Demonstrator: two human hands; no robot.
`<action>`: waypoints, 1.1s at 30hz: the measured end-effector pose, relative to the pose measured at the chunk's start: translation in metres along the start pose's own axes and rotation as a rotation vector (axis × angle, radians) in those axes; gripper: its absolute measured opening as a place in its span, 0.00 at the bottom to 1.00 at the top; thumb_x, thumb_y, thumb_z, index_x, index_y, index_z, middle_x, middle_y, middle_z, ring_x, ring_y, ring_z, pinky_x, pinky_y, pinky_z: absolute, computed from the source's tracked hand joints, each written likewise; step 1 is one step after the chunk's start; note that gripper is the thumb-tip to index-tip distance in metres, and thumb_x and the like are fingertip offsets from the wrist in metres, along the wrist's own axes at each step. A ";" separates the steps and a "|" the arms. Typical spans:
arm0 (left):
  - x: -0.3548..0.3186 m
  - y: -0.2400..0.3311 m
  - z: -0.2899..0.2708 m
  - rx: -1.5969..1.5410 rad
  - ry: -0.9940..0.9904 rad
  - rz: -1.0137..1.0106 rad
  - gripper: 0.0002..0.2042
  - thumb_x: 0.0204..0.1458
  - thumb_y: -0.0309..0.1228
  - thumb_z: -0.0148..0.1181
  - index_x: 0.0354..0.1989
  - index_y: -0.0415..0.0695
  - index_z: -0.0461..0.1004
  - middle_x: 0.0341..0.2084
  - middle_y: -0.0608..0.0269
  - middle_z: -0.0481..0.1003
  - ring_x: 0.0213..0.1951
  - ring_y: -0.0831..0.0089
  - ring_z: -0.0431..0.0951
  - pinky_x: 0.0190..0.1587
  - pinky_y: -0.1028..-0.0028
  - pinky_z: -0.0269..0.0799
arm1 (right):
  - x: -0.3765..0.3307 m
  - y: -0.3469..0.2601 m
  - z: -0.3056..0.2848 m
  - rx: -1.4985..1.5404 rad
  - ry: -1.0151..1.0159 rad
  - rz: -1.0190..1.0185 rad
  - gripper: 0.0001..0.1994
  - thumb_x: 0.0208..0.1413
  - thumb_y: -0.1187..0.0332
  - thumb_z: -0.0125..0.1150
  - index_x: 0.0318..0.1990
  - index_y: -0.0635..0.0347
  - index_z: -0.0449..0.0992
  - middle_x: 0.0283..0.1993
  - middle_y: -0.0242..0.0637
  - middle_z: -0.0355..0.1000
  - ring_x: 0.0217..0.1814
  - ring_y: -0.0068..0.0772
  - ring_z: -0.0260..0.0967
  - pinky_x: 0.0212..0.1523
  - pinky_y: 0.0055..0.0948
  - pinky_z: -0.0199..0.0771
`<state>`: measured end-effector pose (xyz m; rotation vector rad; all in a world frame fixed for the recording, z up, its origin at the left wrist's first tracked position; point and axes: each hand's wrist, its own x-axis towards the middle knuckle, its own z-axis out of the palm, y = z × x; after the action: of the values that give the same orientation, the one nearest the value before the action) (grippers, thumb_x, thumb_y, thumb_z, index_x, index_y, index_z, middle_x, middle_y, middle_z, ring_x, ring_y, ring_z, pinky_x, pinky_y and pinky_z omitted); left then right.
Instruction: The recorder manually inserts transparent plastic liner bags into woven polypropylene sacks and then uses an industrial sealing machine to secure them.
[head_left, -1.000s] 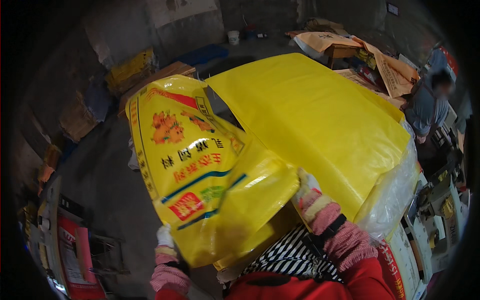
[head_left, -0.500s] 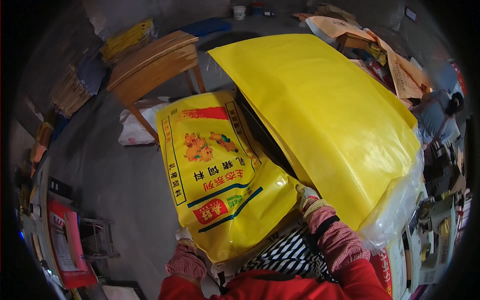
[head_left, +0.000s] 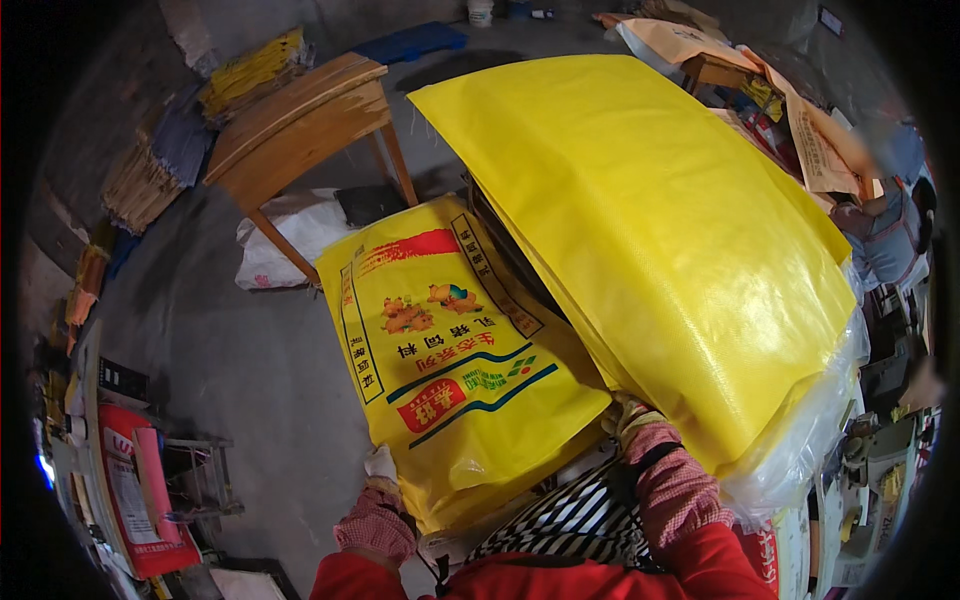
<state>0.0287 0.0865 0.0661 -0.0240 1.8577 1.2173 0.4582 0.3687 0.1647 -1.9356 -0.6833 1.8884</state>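
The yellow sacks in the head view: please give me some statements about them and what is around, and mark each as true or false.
1. The left hand grips the lower left corner of the printed yellow sack. True.
2. The big sack lifted on the right, the plain yellow sack, is blue. False: it is yellow and shows no print on this side.
3. A wooden table stands on the floor beyond the printed sack. True.
4. Both hands are bare. False: the left hand and the right hand wear light gloves, with patterned cuffs over red sleeves.
5. The person wears a striped apron. True.
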 end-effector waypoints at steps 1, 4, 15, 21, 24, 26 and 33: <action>-0.013 0.004 0.001 -0.066 -0.088 0.052 0.13 0.55 0.39 0.51 0.39 0.43 0.73 0.35 0.61 0.75 0.38 0.66 0.76 0.37 0.68 0.72 | -0.001 0.001 0.000 -0.002 -0.004 0.000 0.19 0.56 0.55 0.54 0.49 0.55 0.72 0.48 0.43 0.72 0.44 0.38 0.70 0.41 0.37 0.70; -0.062 0.005 -0.015 -0.230 -0.279 -0.304 0.15 0.55 0.43 0.52 0.39 0.43 0.73 0.36 0.62 0.75 0.37 0.66 0.77 0.35 0.64 0.75 | -0.003 0.003 0.001 -0.006 -0.014 0.012 0.18 0.56 0.55 0.54 0.49 0.55 0.72 0.47 0.43 0.72 0.44 0.38 0.69 0.41 0.37 0.70; -0.076 -0.051 -0.030 -0.025 -0.058 0.000 0.09 0.50 0.27 0.49 0.38 0.41 0.72 0.31 0.58 0.75 0.31 0.64 0.76 0.34 0.67 0.74 | -0.023 0.019 0.008 -0.013 -0.066 0.024 0.17 0.56 0.56 0.53 0.48 0.55 0.73 0.47 0.42 0.71 0.43 0.37 0.69 0.40 0.36 0.70; -0.125 -0.018 -0.001 0.190 0.115 -0.006 0.07 0.53 0.25 0.48 0.35 0.37 0.71 0.28 0.52 0.75 0.27 0.58 0.74 0.31 0.64 0.68 | -0.024 0.024 0.003 0.003 -0.071 0.015 0.16 0.56 0.57 0.53 0.48 0.55 0.73 0.47 0.41 0.71 0.43 0.36 0.69 0.40 0.36 0.70; -0.130 -0.009 -0.002 0.708 0.240 0.193 0.09 0.55 0.30 0.52 0.38 0.37 0.69 0.25 0.52 0.74 0.27 0.61 0.74 0.32 0.65 0.68 | -0.027 0.026 -0.003 -0.008 -0.072 0.018 0.16 0.56 0.58 0.53 0.47 0.55 0.73 0.47 0.41 0.71 0.43 0.36 0.69 0.40 0.36 0.70; -0.120 -0.005 -0.001 0.601 0.190 0.141 0.09 0.56 0.31 0.51 0.38 0.37 0.69 0.24 0.52 0.74 0.26 0.61 0.73 0.31 0.65 0.68 | -0.031 0.027 -0.005 -0.017 -0.075 0.022 0.15 0.56 0.58 0.53 0.47 0.55 0.73 0.47 0.41 0.71 0.42 0.35 0.69 0.40 0.36 0.70; -0.110 -0.006 0.005 0.967 0.221 0.136 0.18 0.51 0.39 0.54 0.46 0.38 0.69 0.37 0.45 0.76 0.39 0.52 0.76 0.42 0.62 0.70 | -0.067 0.028 0.011 -0.021 -0.074 0.009 0.15 0.56 0.59 0.53 0.47 0.55 0.73 0.47 0.41 0.71 0.42 0.35 0.68 0.39 0.36 0.71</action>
<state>0.1014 0.0403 0.1357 0.5200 2.4972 0.2987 0.4504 0.3070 0.2033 -1.8923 -0.7199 1.9742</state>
